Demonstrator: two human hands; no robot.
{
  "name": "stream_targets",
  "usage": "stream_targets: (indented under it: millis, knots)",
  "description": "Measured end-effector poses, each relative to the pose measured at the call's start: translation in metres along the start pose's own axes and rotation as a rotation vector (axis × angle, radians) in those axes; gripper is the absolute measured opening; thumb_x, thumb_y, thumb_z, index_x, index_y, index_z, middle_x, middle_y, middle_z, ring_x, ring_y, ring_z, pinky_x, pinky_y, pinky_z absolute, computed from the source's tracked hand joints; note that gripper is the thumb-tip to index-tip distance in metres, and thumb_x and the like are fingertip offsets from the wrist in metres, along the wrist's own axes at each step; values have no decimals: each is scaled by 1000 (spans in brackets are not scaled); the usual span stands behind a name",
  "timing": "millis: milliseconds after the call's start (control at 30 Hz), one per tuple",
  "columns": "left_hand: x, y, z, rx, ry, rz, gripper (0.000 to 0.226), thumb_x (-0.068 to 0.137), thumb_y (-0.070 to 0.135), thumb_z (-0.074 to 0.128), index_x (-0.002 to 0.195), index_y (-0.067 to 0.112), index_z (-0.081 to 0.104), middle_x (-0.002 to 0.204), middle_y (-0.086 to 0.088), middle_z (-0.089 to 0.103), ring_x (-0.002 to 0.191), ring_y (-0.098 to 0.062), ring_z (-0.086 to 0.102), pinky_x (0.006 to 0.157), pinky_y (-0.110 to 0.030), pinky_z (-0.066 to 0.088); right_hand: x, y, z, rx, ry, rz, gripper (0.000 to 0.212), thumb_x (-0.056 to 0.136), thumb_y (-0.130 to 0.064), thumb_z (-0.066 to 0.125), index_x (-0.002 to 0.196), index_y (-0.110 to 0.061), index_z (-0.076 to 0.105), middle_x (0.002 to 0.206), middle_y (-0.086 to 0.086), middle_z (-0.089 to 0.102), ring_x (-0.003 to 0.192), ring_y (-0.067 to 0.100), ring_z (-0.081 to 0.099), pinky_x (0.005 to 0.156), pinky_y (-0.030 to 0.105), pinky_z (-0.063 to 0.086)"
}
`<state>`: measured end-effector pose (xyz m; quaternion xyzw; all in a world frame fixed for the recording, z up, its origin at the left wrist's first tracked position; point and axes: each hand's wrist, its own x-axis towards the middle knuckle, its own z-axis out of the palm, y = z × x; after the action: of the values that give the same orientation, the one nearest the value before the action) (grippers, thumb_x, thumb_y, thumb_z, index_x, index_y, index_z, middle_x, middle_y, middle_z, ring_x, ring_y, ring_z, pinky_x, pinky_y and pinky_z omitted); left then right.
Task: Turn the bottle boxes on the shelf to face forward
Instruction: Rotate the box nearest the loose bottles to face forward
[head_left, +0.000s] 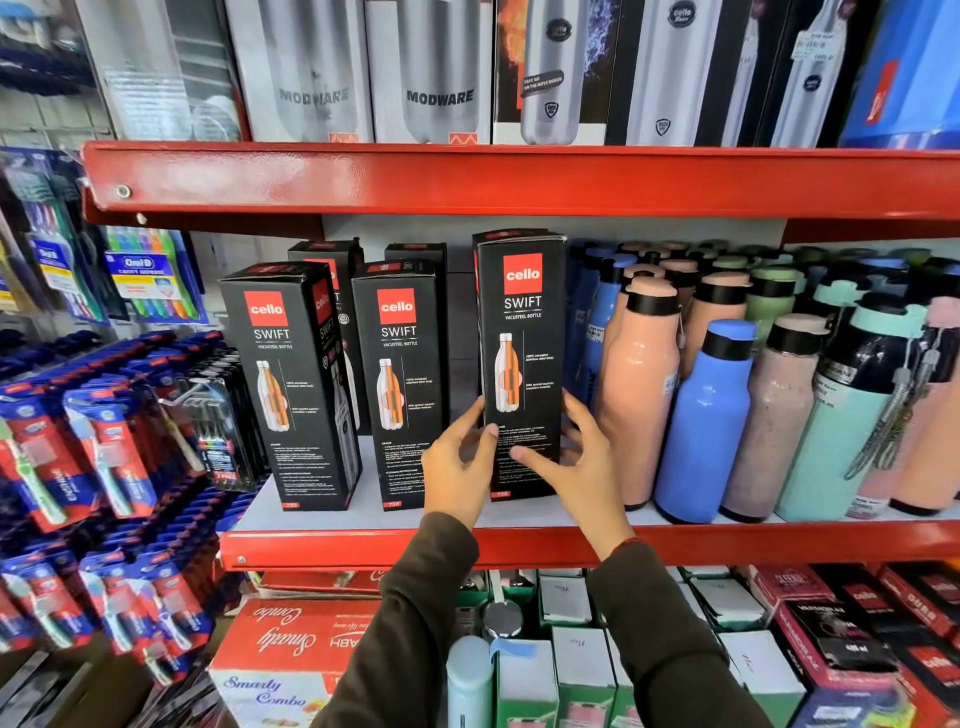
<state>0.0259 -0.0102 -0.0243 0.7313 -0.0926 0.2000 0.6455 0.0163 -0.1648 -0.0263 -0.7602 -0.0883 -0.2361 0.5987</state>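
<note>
Where the red metal shelf (519, 545) runs across the middle of the view, three black Cello Swift bottle boxes stand in a front row on its pale surface, with more black boxes (332, 260) partly hidden behind them. To the right of the boxes, a crowd of loose bottles (779, 374) in peach, blue, mint and pink fills the rest of the shelf, packed close together. Above, the upper shelf (519, 176) carries tall steel-bottle cartons (441, 73), two of them marked Modware. On the left hang rows of toothbrush packs (104, 441).

The left box (288, 384) stands turned at an angle, so its front and one side panel both show. The middle box (400, 384) stands upright with its printed front facing outward. The right box (522, 364) also shows its front squarely, and it appears raised or set a little higher than its neighbours, just beside the nearest peach bottle (641, 389).

Both dark sleeves reach up from below. The left hand (460, 462) grips the lower left edge of the right box, thumb pressed on its front face. The right hand (582, 462) clasps the lower right edge of the same box, thumb lying across the front print and fingers wrapped around the side.
</note>
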Motion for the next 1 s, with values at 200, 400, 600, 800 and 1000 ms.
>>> stream_targets:
  millis: [200,400,600,800,1000]
  knots:
    - [-8,4,5,-186,47,2,35,90,42,56,118,27,69,125,4,69,118,-14,65,100,-47,54,2,-9,2,-101,-5,-78,102,56,-32,95,142,-34,40,133,-13,60,125,3,55,105,36,51]
    - [-11,5,6,-136,66,42,31,95,41,46,115,36,69,125,7,66,121,-17,62,106,-49,49,2,-9,1,-74,45,-58,90,55,-35,93,130,-42,45,124,-21,62,117,-2,59,101,36,54]
    - [5,0,3,60,-58,56,49,99,5,43,147,14,38,146,-4,46,136,-14,43,116,-28,32,4,-10,-9,-28,-32,-20,96,62,-11,89,142,-30,38,123,-28,55,113,-12,56,101,28,51]
    - [6,-2,1,55,-92,41,40,100,6,45,139,10,47,122,7,55,115,-9,54,91,-1,39,10,-4,-16,6,-135,12,104,79,1,76,154,-38,16,139,-32,39,128,-14,44,105,11,40]
    - [1,-13,3,16,-56,50,42,97,5,51,137,15,48,117,21,57,102,25,55,87,5,39,9,3,-16,-31,-162,0,88,82,-18,70,153,-42,23,159,-13,34,146,1,33,119,38,36]
